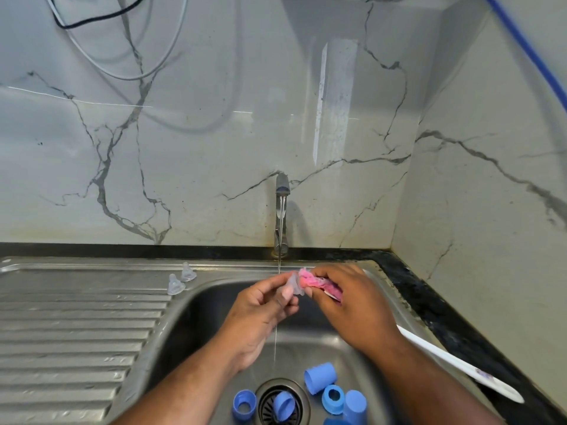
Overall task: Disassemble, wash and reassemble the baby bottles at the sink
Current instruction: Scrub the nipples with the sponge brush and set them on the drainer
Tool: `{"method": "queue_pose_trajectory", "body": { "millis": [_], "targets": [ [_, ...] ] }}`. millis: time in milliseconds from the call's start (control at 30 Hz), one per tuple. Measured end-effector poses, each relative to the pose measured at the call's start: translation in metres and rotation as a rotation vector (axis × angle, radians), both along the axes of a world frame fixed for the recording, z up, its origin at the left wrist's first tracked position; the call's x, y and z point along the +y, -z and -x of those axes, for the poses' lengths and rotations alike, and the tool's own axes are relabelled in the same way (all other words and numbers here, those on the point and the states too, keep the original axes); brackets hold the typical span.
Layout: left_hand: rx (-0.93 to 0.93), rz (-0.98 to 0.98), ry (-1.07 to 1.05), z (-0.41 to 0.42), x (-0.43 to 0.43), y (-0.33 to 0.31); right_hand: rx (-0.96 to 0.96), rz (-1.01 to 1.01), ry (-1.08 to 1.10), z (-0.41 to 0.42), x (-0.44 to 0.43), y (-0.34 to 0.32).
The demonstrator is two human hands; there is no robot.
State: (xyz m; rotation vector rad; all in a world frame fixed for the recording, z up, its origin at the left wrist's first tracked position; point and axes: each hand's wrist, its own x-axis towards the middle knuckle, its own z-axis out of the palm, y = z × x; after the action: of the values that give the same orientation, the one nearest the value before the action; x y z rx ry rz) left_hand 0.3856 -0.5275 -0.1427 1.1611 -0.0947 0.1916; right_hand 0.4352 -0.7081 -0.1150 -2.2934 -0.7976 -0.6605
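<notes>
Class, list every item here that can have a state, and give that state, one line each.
Tap: running, thin stream.
Left hand: pinches a clear teat.
Right hand: grips the pink brush, bristles against that teat.
Two loose teats: standing on the drainboard, untouched.
Blue caps: loose in the sink basin, one lying on its side.
Blue rings: unscrewed, loose in the basin, one tilted over the drain strainer.

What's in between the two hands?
Head view: a clear teat, pinched by the left hand, and the pink brush head held by the right hand.
</notes>
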Motion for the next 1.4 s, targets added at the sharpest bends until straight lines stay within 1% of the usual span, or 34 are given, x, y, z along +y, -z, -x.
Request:
{"method": "queue_pose_trajectory", "body": {
  "millis": [67,167,267,400,467,500,567,667,867,967,1100,1200,1267,1400],
  "targets": [
    [0.017,-0.001,-0.018,0.000,0.001,0.000,0.010,0.012,-0.022,0.002,0.001,0.000],
    [0.017,-0.083,-0.017,0.002,0.000,0.000,0.041,0.002,-0.035,0.003,0.003,0.001],
    [0.037,-0.128,-0.017,0.003,-0.003,0.000,0.014,0.037,-0.029,0.005,0.002,-0.001],
    [0.048,-0.124,-0.034,0.004,-0.002,-0.001,-0.026,0.175,-0.111,0.010,0.003,-0.007],
    [0.049,-0.106,-0.035,0.004,-0.002,-0.001,-0.051,0.199,-0.162,0.007,0.001,-0.006],
    [0.049,-0.097,-0.033,0.004,-0.002,-0.002,-0.035,0.189,-0.169,0.006,0.001,-0.006],
    [0.049,-0.084,-0.031,0.004,-0.001,-0.002,0.004,0.169,-0.165,0.003,-0.001,-0.005],
    [0.050,-0.092,-0.026,0.004,-0.002,-0.002,-0.014,0.183,-0.151,0.001,-0.002,-0.006],
    [0.043,-0.160,-0.009,0.005,-0.003,0.000,-0.001,0.217,-0.145,-0.005,-0.002,-0.002],
    [-0.003,-0.207,-0.020,0.006,-0.004,0.000,-0.001,0.243,-0.132,-0.006,-0.001,-0.001],
    [-0.141,-0.325,0.000,0.009,-0.006,-0.003,0.066,0.184,-0.074,-0.008,-0.001,0.000],
    [-0.192,-0.399,-0.016,0.008,-0.006,-0.004,0.138,0.181,-0.010,-0.009,-0.003,-0.001],
    [-0.203,-0.435,-0.050,0.007,-0.005,-0.003,0.163,0.168,-0.016,-0.007,-0.004,-0.001],
    [-0.136,-0.405,-0.119,0.005,-0.006,-0.001,0.227,0.058,-0.149,0.000,-0.005,-0.005]
  ]
}}
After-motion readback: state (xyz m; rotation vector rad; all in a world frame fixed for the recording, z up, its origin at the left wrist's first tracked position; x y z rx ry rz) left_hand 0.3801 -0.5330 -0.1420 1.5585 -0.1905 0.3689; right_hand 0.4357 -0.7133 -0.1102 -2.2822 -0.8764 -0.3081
